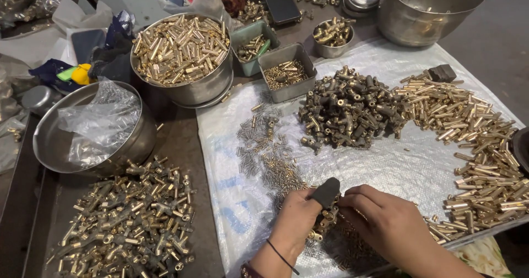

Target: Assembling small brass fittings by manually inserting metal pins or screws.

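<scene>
At lower left of the frame a heap of brass fittings (129, 223) lies on the table (187, 146). Low in the middle, the left hand (295, 220), its thumb in a dark cover, grips a small brass fitting (318, 228). The right hand (380, 217) pinches that same piece. Brass tubes (474, 140) spread along the right.

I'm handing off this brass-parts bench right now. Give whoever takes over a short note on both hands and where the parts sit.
Left hand, dark cover on its thumb, and right hand meet over a small brass fitting at the near edge of the white sheet; which hand grips it is unclear.
Dark fittings pile mid-sheet, brass tubes to the right, small springs to the left.
Joined fittings heap lies off the sheet, far left.
Plenty of loose parts remain.
</scene>
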